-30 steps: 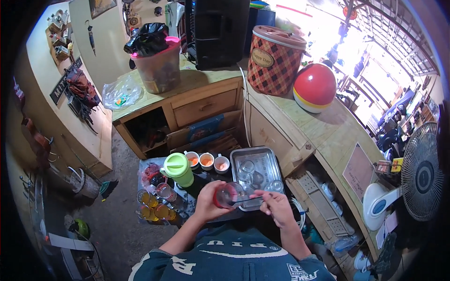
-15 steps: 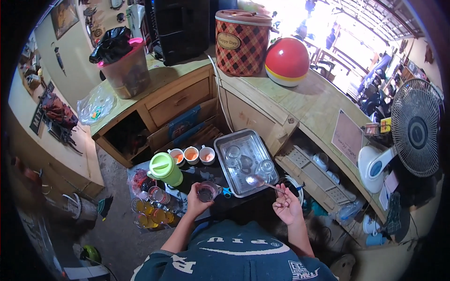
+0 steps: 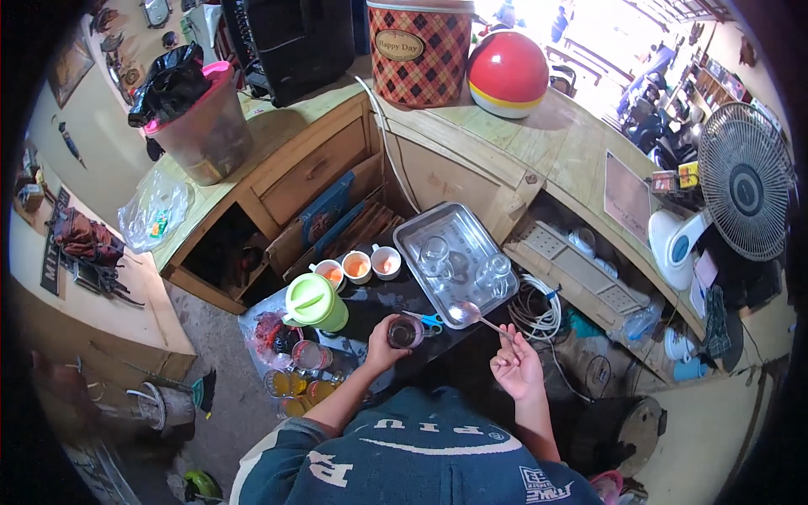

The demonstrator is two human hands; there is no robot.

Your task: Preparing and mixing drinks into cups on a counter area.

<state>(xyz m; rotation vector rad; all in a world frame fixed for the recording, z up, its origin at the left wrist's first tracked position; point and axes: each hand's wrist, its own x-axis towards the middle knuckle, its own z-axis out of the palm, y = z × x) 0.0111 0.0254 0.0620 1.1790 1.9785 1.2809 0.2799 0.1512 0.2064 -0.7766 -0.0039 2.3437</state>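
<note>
My left hand (image 3: 382, 347) is wrapped round a clear glass (image 3: 406, 333) with something dark in it, held above the dark table. In my right hand (image 3: 517, 369), a metal spoon (image 3: 465, 314) is pinched by its handle, its bowl over the near corner of a metal tray (image 3: 468, 225). Inside the tray are two clear glass vessels (image 3: 434, 255). Beyond my left hand stands a light green lidded pitcher (image 3: 316, 305). Behind it are three white cups (image 3: 386, 263) with orange contents. Blue-handled scissors (image 3: 432, 321) lie beside the held glass.
Several glasses of yellow liquid (image 3: 286, 384) stand at the table's left, partly behind my left forearm. A wooden counter (image 3: 547, 160) curves around the back, bearing a plaid canister (image 3: 418, 63), a red ball-shaped container (image 3: 507, 74) and a white fan (image 3: 673, 244). Coiled white cable (image 3: 539, 310) lies right of the tray.
The view has shifted. My left hand has moved the glass rightward, closer to the scissors, and it looks more upright. The spoon's bowl has shifted nearer the tray's near edge.
</note>
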